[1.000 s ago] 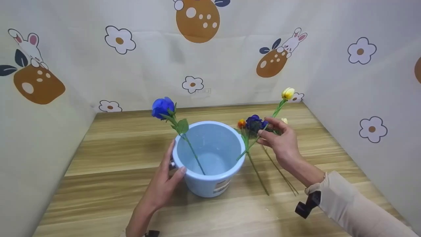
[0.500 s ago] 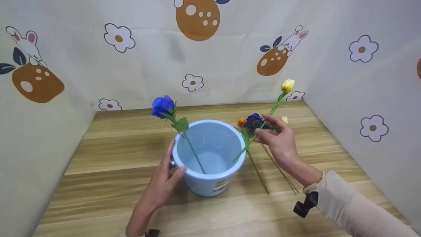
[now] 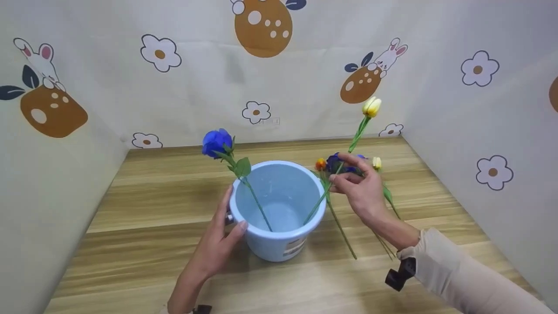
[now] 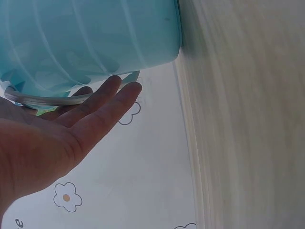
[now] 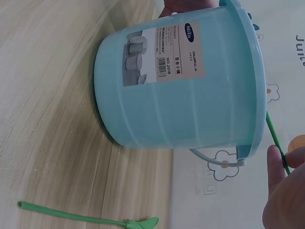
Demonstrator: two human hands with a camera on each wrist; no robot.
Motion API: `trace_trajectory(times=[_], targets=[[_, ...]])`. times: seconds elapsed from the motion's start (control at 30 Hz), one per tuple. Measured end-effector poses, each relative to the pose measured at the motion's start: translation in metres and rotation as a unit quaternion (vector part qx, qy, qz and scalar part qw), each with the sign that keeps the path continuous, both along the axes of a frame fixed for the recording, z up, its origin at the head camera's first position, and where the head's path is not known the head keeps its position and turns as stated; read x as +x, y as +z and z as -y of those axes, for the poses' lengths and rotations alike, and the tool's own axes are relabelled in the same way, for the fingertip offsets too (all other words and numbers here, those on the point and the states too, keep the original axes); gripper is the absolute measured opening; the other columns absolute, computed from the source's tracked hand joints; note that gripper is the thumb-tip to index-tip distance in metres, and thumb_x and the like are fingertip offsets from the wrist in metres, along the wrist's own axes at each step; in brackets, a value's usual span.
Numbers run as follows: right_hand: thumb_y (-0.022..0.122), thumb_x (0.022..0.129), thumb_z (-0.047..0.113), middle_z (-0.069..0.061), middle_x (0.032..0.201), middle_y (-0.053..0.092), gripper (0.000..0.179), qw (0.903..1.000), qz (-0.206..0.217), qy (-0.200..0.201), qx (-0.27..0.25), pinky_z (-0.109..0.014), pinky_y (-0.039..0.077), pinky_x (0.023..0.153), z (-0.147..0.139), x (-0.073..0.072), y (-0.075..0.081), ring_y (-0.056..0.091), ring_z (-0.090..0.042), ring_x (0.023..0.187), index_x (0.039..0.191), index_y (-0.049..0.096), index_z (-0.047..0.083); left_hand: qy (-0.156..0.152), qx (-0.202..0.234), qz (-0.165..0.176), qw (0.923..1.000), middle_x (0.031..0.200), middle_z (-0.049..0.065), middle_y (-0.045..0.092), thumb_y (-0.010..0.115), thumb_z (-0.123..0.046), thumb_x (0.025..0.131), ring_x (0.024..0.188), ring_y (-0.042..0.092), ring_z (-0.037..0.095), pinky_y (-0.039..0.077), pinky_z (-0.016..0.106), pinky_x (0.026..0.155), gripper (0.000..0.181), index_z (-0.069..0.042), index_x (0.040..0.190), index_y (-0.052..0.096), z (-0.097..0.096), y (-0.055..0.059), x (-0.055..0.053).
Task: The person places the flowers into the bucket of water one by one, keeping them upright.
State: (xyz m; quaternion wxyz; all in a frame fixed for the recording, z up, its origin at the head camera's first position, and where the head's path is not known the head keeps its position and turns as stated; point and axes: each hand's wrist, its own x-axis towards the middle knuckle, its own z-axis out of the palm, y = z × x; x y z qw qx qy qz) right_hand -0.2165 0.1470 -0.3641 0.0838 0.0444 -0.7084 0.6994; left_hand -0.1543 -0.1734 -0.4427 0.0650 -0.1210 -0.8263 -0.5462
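My left hand [image 3: 213,244] rests against the left side of a light blue plastic bucket [image 3: 279,244], thumb at the rim. In the left wrist view its fingers [image 4: 102,117] stretch nearly straight beside the bucket and its handle. A blue artificial rose [image 3: 217,143] leans in the bucket, its stem crossing the left rim. Between thumb and fingers, my right hand [image 3: 364,192] pinches the green stem of a yellow-white tulip [image 3: 372,107]. The tulip's head points up, and its lower stem slants inside the bucket's right rim.
Beyond my right hand, a dark blue flower [image 3: 335,163], an orange tulip [image 3: 321,164] and another pale tulip [image 3: 377,163] lie on the wooden tabletop [image 3: 152,196]. Their stems run toward me, right of the bucket. A patterned cloth wall [image 3: 196,87] encloses the back and sides.
My right hand has moved left toward the bucket with the tulip, now held more upright. Its stem end has gone deeper past the rim. My left hand and the rose have stayed put.
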Motion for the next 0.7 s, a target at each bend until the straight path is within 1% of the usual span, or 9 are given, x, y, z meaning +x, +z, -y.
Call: trace_trajectory(times=[0.2,0.43,0.57,0.7], targets=[[0.069,0.092,-0.012,-0.012,0.128,0.053,0.053,0.9998,-0.011,0.007,0.018,-0.031,0.067,0.078,0.007,0.002,0.000,0.070,-0.010,0.084,0.142,0.060,0.001,0.000,-0.001,0.008,1.0000,0.177,0.008,0.022,0.059,-0.036,0.105,0.154,0.040,0.042,0.043,0.065,0.117,0.082,-0.039,0.170,0.010,0.000,0.000,0.000],[0.069,0.092,-0.011,-0.016,0.125,0.057,0.054,0.9989,-0.008,0.019,0.041,-0.032,0.067,0.080,0.009,0.003,0.000,0.071,-0.013,0.089,0.143,0.060,0.003,-0.001,-0.008,0.014,0.9999,0.178,0.008,0.020,0.059,-0.039,0.105,0.155,0.037,0.042,0.041,0.065,0.119,0.082,-0.039,0.170,0.009,0.000,0.000,0.000],[0.070,0.092,-0.011,-0.016,0.122,0.060,0.055,0.9983,-0.013,0.022,0.052,-0.032,0.067,0.080,0.011,0.003,0.000,0.071,-0.015,0.089,0.144,0.059,0.003,0.001,-0.006,0.015,0.9999,0.177,0.008,0.020,0.059,-0.041,0.105,0.155,0.038,0.042,0.042,0.066,0.118,0.082,-0.040,0.170,0.009,0.001,0.000,0.000],[0.072,0.090,-0.011,-0.012,0.118,0.061,0.055,0.9978,-0.021,0.026,0.057,-0.031,0.067,0.078,0.015,0.003,0.001,0.071,-0.015,0.089,0.142,0.061,0.004,0.001,-0.005,0.017,0.9998,0.178,0.007,0.019,0.059,-0.040,0.105,0.156,0.037,0.042,0.040,0.066,0.119,0.083,-0.040,0.170,0.009,0.000,0.000,0.000]])
